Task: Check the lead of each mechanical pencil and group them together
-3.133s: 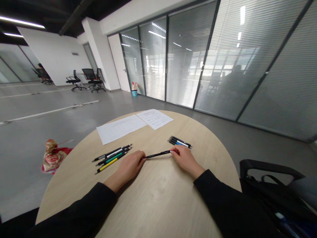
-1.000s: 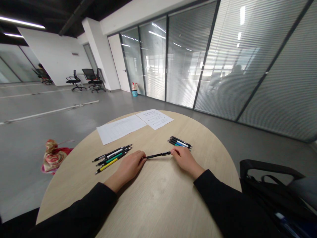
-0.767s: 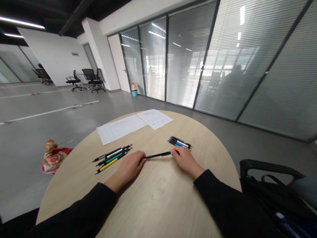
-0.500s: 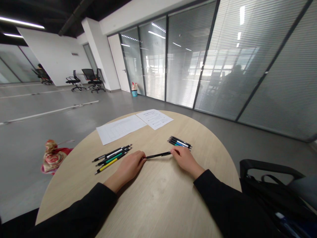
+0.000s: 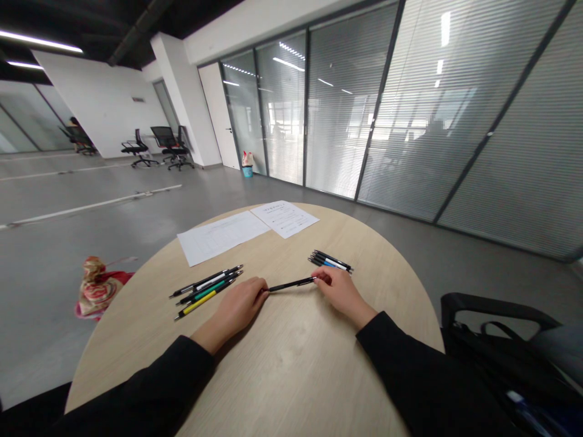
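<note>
A slim black pen (image 5: 291,284) lies nearly level between my two hands, just above or on the table; I cannot tell which. My left hand (image 5: 243,303) is closed, its fingertips pinching the pen's left end. At the other end, my right hand (image 5: 339,291) is closed with thumb and forefinger at the pen's tip. Beside my left hand lies a group of several pens with black, white, green and yellow (image 5: 200,304) barrels. Just beyond my right hand sits another bunch of pens (image 5: 331,260), partly hidden by the hand, with white and blue barrels showing.
The round wooden table (image 5: 291,364) bears two printed paper sheets (image 5: 223,235) (image 5: 286,218) at its far side. A black chair (image 5: 496,306) with a dark bag stands close on the right. Red and gold cloth (image 5: 98,288) is at the left, below the table edge.
The fingers of my right hand have shifted slightly at the pen's end, covering a little more of the pen bunch behind. My left hand and the other pens have stayed put.
</note>
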`<state>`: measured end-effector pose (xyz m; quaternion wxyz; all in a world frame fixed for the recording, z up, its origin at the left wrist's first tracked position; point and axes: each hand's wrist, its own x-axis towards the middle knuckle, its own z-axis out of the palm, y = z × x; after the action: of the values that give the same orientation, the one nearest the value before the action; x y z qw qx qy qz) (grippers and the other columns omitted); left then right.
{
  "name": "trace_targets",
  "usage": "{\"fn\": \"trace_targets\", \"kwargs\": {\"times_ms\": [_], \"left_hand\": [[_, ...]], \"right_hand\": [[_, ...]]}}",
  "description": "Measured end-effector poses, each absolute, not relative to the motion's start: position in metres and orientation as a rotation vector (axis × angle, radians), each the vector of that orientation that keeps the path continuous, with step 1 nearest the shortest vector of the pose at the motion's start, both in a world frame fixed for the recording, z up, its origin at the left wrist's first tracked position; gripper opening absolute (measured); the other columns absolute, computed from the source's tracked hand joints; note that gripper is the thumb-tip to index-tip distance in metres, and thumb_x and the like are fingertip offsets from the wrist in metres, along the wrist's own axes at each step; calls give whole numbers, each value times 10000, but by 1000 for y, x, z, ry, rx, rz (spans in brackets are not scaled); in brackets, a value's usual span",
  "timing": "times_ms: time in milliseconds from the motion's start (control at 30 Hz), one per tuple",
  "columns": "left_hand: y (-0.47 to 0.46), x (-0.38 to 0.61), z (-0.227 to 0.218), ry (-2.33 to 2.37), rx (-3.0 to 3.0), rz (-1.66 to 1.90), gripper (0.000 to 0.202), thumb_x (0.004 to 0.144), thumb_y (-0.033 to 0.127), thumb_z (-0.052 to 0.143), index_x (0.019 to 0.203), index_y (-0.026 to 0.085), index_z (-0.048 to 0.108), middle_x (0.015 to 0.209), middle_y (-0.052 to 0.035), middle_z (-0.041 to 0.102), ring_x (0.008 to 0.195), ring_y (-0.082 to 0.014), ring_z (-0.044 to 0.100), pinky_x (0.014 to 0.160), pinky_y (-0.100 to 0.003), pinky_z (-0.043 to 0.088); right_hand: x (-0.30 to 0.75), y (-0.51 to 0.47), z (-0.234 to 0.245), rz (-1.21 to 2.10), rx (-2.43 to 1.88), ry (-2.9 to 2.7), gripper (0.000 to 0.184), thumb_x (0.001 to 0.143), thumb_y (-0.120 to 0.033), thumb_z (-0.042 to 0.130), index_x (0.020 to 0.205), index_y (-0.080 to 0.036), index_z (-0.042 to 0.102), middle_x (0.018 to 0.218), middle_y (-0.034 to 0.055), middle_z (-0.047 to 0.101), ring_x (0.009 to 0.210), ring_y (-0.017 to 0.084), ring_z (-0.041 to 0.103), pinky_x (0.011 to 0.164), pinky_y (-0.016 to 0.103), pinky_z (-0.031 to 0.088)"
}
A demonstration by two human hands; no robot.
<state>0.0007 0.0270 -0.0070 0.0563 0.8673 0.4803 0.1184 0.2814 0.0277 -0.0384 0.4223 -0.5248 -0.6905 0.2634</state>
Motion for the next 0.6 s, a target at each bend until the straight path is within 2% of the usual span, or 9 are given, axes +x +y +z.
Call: {"fn": "trace_targets", "kwargs": {"times_ms": [600], "left_hand": [[25,4,-4,1460,2621,344,237,994,318,439,911,193,622,925,-84,697,827,-233,636,743,-341,462]], "right_hand": [[282,26,-38,681,-1339,-1692,99,848,-215,610,860,-178,701,762,24,701,707,170,624,691,290,457]]}}
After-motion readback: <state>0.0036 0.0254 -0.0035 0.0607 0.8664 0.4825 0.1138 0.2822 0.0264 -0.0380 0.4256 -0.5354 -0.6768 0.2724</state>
